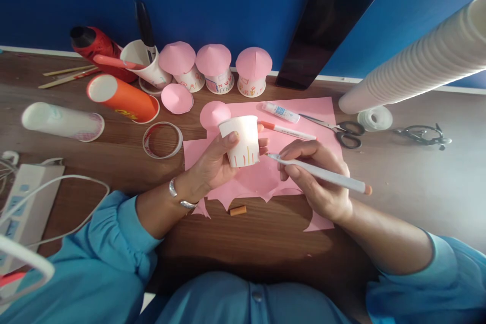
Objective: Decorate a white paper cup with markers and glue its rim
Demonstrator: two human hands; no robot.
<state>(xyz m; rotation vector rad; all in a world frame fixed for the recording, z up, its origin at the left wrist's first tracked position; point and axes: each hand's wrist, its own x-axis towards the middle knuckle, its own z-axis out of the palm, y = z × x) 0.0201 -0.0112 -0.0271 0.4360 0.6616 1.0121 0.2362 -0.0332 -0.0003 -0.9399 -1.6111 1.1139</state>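
My left hand (216,164) is wrapped round a small white paper cup (243,144) held upside down, with short orange and yellow strokes drawn near its lower edge. My right hand (317,179) pinches a white marker pen (322,174) whose tip points at the cup's side. Both hands hover over a sheet of pink paper (304,111) with cut-out edges, lying on the wooden table (417,187). A pink paper cone (214,111) rests just behind the cup.
Three decorated cups topped with pink cones (214,68) stand along the blue wall. Nearby lie a glue tube (281,111), an orange-capped marker (288,130), scissors (341,131), a tape ring (162,139), an orange cup (121,98), a phone (326,30) and a long cup stack (417,66).
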